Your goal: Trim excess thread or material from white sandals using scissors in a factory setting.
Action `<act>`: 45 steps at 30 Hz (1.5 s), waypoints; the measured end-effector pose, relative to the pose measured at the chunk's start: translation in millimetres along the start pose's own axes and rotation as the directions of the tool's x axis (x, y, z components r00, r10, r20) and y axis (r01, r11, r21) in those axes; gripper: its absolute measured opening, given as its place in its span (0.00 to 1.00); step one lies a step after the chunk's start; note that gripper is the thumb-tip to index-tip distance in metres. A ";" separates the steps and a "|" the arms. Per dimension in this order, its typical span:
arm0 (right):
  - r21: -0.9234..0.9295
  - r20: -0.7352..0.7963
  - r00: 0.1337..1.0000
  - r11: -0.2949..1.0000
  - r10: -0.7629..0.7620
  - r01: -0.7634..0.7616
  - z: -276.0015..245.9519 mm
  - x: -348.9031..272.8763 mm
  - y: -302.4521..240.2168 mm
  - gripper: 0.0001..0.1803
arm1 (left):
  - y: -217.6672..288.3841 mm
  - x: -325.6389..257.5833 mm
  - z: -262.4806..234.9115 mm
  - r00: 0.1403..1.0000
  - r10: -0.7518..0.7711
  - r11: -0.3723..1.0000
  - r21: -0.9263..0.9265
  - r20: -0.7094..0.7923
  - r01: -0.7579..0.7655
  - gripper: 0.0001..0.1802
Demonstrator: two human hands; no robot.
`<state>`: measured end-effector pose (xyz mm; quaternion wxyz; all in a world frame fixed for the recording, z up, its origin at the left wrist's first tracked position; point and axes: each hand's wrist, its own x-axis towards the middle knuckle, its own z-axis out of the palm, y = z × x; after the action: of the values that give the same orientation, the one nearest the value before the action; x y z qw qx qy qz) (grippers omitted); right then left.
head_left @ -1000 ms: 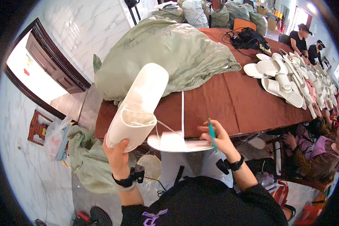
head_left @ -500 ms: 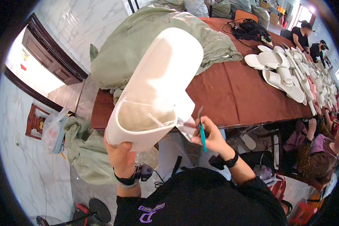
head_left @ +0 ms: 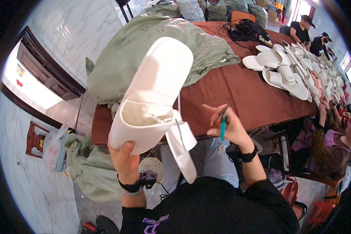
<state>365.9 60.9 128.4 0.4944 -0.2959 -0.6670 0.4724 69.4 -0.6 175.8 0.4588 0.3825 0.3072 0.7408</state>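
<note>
My left hand point(head_left: 125, 158) grips the heel end of a white slipper point(head_left: 152, 91), held up close with its opening facing me. A white insole piece point(head_left: 182, 150) hangs loose from the opening, tied to it by thin thread. My right hand point(head_left: 230, 126) is to the right of the slipper, pinching a small teal-handled tool point(head_left: 222, 126) with a dark tip. The tool is apart from the slipper. Both wrists wear black bands.
A long table with a brown cloth point(head_left: 238, 89) stretches ahead. A big green sack point(head_left: 144, 46) lies on its near end, several white slippers point(head_left: 284, 70) farther right. Other people point(head_left: 331, 124) sit along the right side. More green sacks point(head_left: 89, 171) lie on the floor at left.
The slipper has been lifted and turned closer to my face. The insole piece now dangles lower. My right hand with the tool has shifted right, away from the opening.
</note>
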 end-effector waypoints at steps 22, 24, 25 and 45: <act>-0.076 0.008 0.999 0.996 -0.039 0.039 51.4 -7.2 45.0 0.20 | -6.2 4.2 -35.3 0.982 -0.119 0.925 -0.377 -0.147 0.056 0.32; -0.093 -0.118 0.985 0.989 -0.125 0.114 70.6 -17.1 66.0 0.20 | -29.8 4.7 -58.8 0.887 0.401 0.593 0.673 0.230 -0.442 0.28; -0.145 -0.119 0.973 0.973 -0.196 0.178 77.1 -19.9 68.9 0.21 | -27.6 1.8 -36.0 0.932 0.358 0.799 0.534 -0.050 -0.278 0.28; 0.259 -0.528 0.807 0.855 -0.263 0.449 49.4 -41.4 56.5 0.51 | -40.4 14.5 47.8 0.835 -0.438 0.334 -0.802 0.333 0.495 0.25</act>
<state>329.4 29.9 57.3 0.7699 -0.1700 -0.4676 0.3996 123.7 33.4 172.2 0.7868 0.0153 -0.0244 0.6165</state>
